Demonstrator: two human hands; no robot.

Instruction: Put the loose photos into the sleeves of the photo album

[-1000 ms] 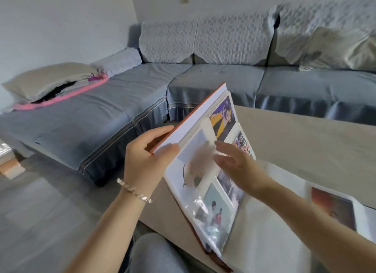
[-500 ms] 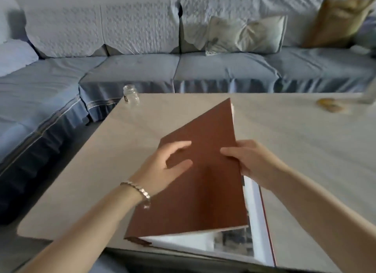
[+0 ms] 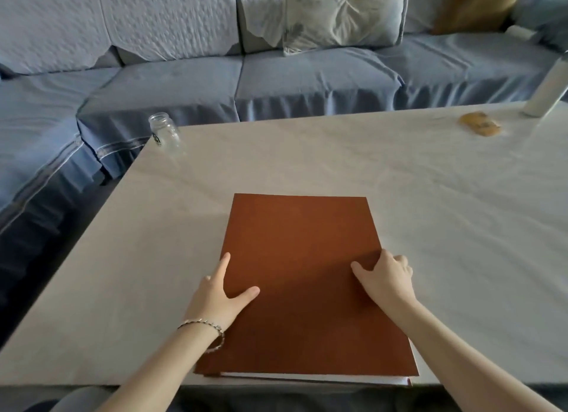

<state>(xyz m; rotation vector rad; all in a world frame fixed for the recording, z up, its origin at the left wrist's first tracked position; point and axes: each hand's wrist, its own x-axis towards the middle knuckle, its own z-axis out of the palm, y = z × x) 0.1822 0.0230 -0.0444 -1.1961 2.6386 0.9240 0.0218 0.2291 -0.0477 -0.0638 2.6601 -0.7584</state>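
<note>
album: photo album [image 3: 304,276] lay shut and flat on the table [image 3: 307,159] at its near edge, brown cover up, white page edges showing along the near side
change: half a second earlier the cover was tilted up over the pages; now it was down flat. One second earlier the album was held up open, photos in sleeves visible; none showed now
left hand: left hand [image 3: 219,291] rested at the album's left edge, thumb flat on the cover, index finger straight along the edge, not clamped; earlier it lay spread on the tilted cover
right hand: right hand [image 3: 385,278] gripped the album's right edge, thumb on the cover, fingers curled over the side; earlier it held the raised cover's edge
hands: apart, one at each side of the album
wrist: bracelet [image 3: 203,324] on the left wrist
loose photos: could not tell where
table other: glass jar [image 3: 164,132] at the far left corner, well apart from the album; yellowish thing [image 3: 481,123] and white bottle [image 3: 545,89] at the far right
background: blue sofa [image 3: 307,79] with pale cushion [image 3: 341,15] behind the table
</note>
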